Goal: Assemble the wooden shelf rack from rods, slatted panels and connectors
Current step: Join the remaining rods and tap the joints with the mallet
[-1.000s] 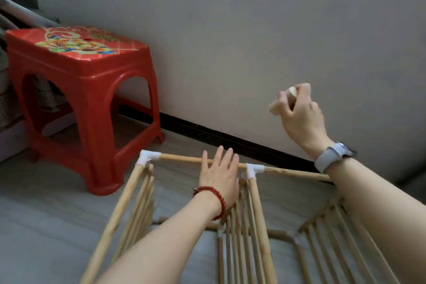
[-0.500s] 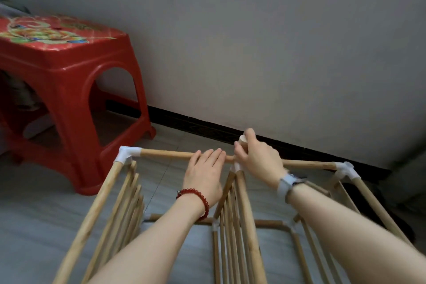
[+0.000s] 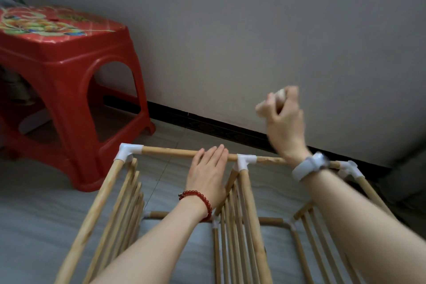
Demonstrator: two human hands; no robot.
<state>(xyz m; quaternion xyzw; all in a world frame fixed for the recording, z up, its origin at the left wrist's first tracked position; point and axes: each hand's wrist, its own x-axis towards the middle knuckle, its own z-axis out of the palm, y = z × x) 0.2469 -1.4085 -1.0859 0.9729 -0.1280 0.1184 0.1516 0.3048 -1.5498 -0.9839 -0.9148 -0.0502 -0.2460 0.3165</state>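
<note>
At the far left a red stool (image 3: 69, 71) stands on the floor (image 3: 34, 203) against the wall, just beside the rack and taking no part. The wooden rack (image 3: 110, 203) lies on the floor in front of the person, its top rod (image 3: 170, 152) running left to right between white connectors. The left hand (image 3: 207, 173) lies flat on that rod with straight fingers, just left of the middle connector (image 3: 245, 161), as it did a second ago, so it reads as a steadying press.

The change is on the right. Half a second ago the right hand (image 3: 285, 120) was down on the middle connector; now it is raised well above the rod, blurred with motion, its fingers curled around a small pale wooden piece (image 3: 281, 94). It was raised like this a second ago, so this looks like repeated tapping to seat the joint, with the piece as a mallet. The joint probably needs another blow or a check.
</note>
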